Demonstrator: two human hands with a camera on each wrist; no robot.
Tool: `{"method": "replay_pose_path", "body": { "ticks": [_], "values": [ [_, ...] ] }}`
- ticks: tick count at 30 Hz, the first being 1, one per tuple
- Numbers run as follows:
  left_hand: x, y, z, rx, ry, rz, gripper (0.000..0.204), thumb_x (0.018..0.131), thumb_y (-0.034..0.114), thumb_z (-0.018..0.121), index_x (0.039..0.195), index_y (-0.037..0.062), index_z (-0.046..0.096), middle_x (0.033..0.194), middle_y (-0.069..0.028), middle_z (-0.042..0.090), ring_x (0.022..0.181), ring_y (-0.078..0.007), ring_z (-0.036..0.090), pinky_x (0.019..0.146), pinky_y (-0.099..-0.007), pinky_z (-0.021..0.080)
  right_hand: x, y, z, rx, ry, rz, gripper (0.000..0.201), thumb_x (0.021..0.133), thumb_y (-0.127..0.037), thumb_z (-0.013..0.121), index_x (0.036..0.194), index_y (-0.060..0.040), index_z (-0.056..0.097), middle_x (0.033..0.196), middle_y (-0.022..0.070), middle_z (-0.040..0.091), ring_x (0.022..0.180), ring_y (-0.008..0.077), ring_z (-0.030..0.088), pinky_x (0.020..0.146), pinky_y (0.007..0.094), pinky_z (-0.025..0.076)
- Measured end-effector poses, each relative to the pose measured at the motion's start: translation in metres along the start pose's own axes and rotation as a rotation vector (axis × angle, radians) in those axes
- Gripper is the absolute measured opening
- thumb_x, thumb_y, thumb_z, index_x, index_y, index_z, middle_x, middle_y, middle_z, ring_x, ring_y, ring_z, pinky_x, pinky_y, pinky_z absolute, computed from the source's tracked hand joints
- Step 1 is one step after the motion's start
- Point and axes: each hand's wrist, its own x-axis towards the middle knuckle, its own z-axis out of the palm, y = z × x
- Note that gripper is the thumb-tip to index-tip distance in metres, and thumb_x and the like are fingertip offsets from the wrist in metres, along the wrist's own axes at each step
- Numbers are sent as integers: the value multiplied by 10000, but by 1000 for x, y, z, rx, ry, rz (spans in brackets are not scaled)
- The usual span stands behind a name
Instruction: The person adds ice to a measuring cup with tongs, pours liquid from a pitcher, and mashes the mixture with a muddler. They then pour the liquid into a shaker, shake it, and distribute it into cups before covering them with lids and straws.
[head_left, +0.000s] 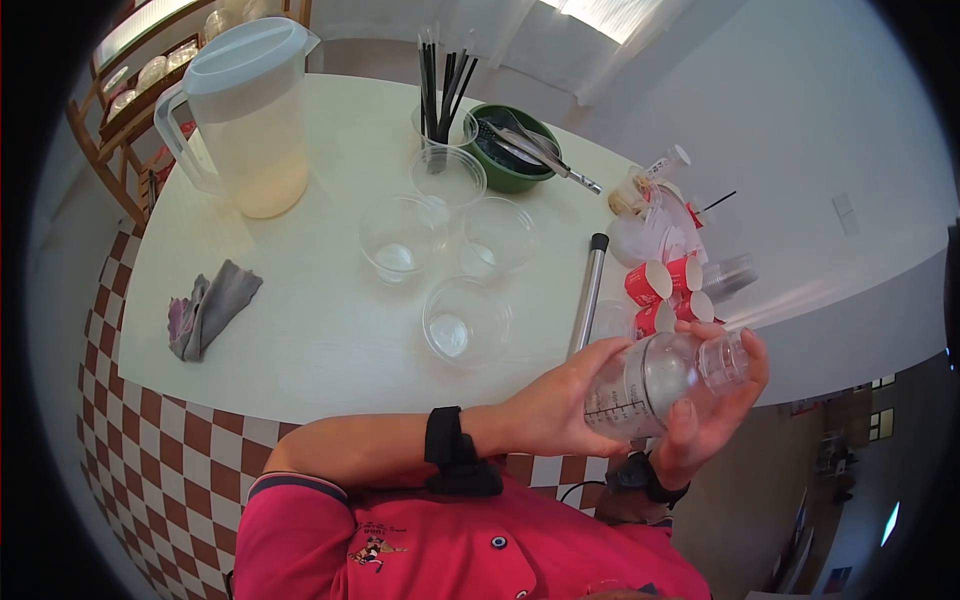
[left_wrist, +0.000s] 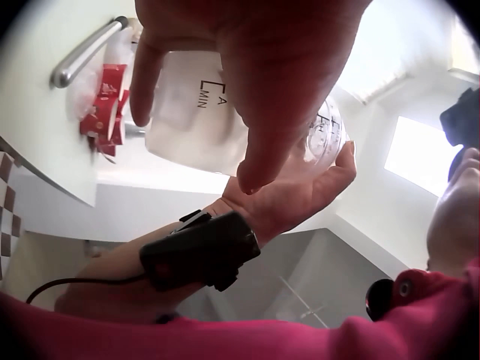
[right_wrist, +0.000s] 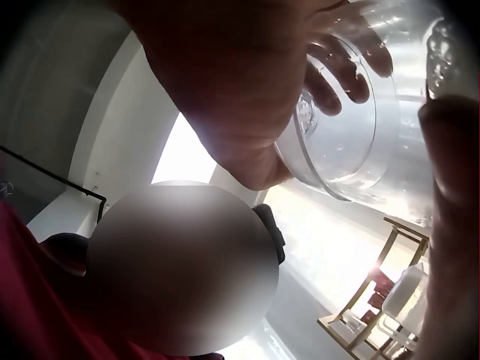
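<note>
A clear plastic shaker [head_left: 625, 395] with printed measuring marks lies tilted on its side, held up in front of the chest with its narrow cap end toward the right. My left hand [head_left: 550, 405] grips its wide body, thumb on the near side. My right hand [head_left: 690, 440] curls round the cap end, the fingers wrapping over the top. Black lettering shows on the wall of the shaker [left_wrist: 199, 120] between the fingers in the left wrist view. Droplets cling to the clear wall of the shaker [right_wrist: 360, 142] in the right wrist view.
On the pale table [head_left: 300, 350] stand several clear cups [head_left: 468, 320], a lidded pitcher [head_left: 250, 130] of pale liquid, a grey cloth [head_left: 215, 310], a green bowl [head_left: 515, 180] of utensils, a metal rod with a black end [head_left: 592, 290] and red paper cups [head_left: 648, 283].
</note>
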Motion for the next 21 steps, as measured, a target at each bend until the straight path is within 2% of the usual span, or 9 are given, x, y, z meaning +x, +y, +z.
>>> {"method": "replay_pose_path", "body": {
  "ticks": [4, 7, 9, 10, 13, 15, 17, 20, 21],
  "values": [
    [-15, 4, 2, 70, 13, 90, 1016, 710, 232, 933, 1509, 49, 333, 1368, -183, 540, 1252, -342, 581, 1042, -411, 486, -14, 12, 7, 84, 9, -260, 919, 761, -378, 840, 1442, -43, 321, 1203, 281, 612, 1123, 342, 615, 1014, 464, 463],
    [-22, 4, 6, 58, 30, 25, 1041, 698, 257, 930, 1515, 32, 326, 1382, -198, 521, 1271, -351, 562, 1060, -420, 474, -18, 12, 5, 141, 0, -165, 916, 764, -361, 836, 1440, -31, 314, 1204, 293, 611, 1125, 348, 621, 1009, 465, 466],
    [-20, 8, 4, 182, 100, 190, 1035, 705, 259, 933, 1515, 40, 327, 1365, -198, 537, 1253, -339, 579, 1044, -422, 486, -13, 14, 3, 137, -10, -207, 907, 765, -343, 823, 1445, -30, 311, 1211, 294, 605, 1122, 352, 620, 999, 464, 470],
    [-18, 6, 0, 167, 100, 138, 1036, 704, 264, 934, 1514, 40, 328, 1364, -200, 537, 1251, -344, 579, 1041, -426, 487, -12, 15, -1, 89, -20, -243, 902, 767, -332, 813, 1451, -31, 309, 1219, 294, 598, 1120, 356, 619, 990, 464, 474],
    [-15, 10, -9, 115, 89, -16, 1037, 700, 284, 937, 1509, 37, 336, 1361, -211, 536, 1237, -360, 584, 1021, -428, 500, -4, 13, 16, 114, 62, 10, 951, 742, -368, 816, 1475, -60, 296, 1238, 260, 589, 1091, 375, 627, 968, 487, 500],
    [-18, 8, -10, 213, 101, 157, 1033, 700, 276, 932, 1505, 28, 334, 1360, -217, 536, 1224, -355, 591, 1011, -412, 507, 2, 24, 5, 137, -104, -405, 937, 757, -385, 791, 1482, -60, 295, 1235, 242, 591, 1102, 357, 607, 972, 474, 484],
    [-22, 11, -13, 241, 75, 205, 1024, 702, 272, 930, 1499, 19, 339, 1359, -223, 536, 1230, -343, 592, 1013, -403, 509, -9, 28, 2, 112, -131, -429, 920, 769, -393, 776, 1482, -61, 298, 1234, 236, 593, 1103, 353, 603, 973, 467, 480],
    [-20, -4, -19, 40, 81, -76, 1021, 697, 271, 935, 1499, 31, 351, 1362, -214, 535, 1245, -347, 582, 1029, -415, 499, -6, 26, 25, 13, 14, 14, 892, 782, -393, 769, 1474, -64, 312, 1237, 245, 597, 1091, 366, 621, 971, 468, 495],
    [-27, -2, -15, 58, 92, -117, 1019, 691, 253, 936, 1498, 32, 355, 1368, -206, 532, 1250, -349, 578, 1038, -417, 492, -13, 28, 23, 25, -2, -6, 899, 777, -379, 778, 1475, -57, 311, 1234, 270, 602, 1083, 384, 639, 978, 488, 501]
  ]
}}
